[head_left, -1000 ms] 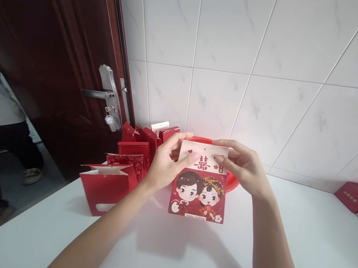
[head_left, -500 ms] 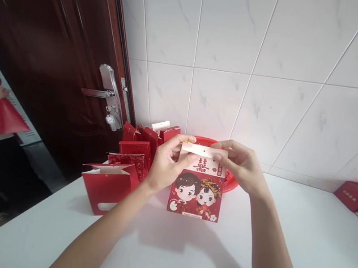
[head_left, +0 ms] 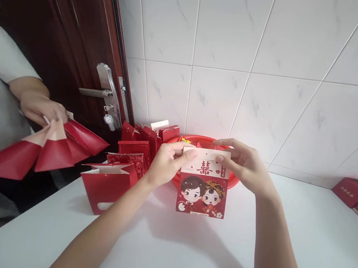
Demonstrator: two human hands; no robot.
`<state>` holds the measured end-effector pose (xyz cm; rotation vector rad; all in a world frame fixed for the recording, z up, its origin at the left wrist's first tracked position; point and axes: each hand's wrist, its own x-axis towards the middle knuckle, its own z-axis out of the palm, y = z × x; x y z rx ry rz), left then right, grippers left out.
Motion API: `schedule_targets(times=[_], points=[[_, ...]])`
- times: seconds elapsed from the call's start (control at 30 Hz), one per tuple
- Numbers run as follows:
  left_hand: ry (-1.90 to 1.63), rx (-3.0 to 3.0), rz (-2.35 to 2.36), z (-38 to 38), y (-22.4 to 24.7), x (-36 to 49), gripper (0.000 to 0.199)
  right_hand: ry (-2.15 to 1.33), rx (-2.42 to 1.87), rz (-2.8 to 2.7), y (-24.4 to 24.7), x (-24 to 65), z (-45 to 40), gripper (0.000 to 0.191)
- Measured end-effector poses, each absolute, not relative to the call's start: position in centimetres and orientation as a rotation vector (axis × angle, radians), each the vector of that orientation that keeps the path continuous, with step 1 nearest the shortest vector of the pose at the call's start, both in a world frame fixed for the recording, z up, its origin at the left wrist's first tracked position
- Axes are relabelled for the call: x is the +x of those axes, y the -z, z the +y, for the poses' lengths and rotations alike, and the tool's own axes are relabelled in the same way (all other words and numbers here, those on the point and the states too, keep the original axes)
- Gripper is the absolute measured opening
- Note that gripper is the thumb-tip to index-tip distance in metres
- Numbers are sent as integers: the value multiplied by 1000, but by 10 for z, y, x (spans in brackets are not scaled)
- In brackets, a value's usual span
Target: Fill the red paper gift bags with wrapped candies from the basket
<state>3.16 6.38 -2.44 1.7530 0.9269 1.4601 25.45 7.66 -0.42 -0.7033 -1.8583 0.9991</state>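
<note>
Red wedding card [head_left: 201, 196], apparently pinched between left hand [head_left: 169, 166] and right hand [head_left: 244, 164]

White counter [head_left: 200, 255], red basket [head_left: 232, 183], red gift bags [head_left: 104, 190]

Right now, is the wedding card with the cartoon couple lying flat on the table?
No, the left hand and right hand hold the card upright by its top edge, over the white table.

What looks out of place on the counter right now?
The front red paper gift bag stands open and turned askew from the leaning row of bags behind it; the cartoon-couple wedding bag looks undamaged.
</note>
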Motion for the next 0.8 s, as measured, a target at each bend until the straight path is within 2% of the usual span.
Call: schedule_targets(times=[0.17,0.33,0.57,0.63,0.7,0.8], points=[[-1508,1783,911,61,25,34,36,-1076,-684,-1912,3,257,75,38],[-1423,1741,894,63,29,36,38,-953,-753,-1904,4,278,74,40],[-1412,1774,838,60,27,32,32,-691,-1107,-1413,26,377,58,39],[-1388,1809,841,57,24,33,27,-545,-1232,-1200,37,413,49,45],[-1353,1863,848,54,21,34,22,-250,-1396,-957,51,450,40,51],[-1325,1954,864,50,18,35,18,100,-1658,-826,77,505,23,33]])
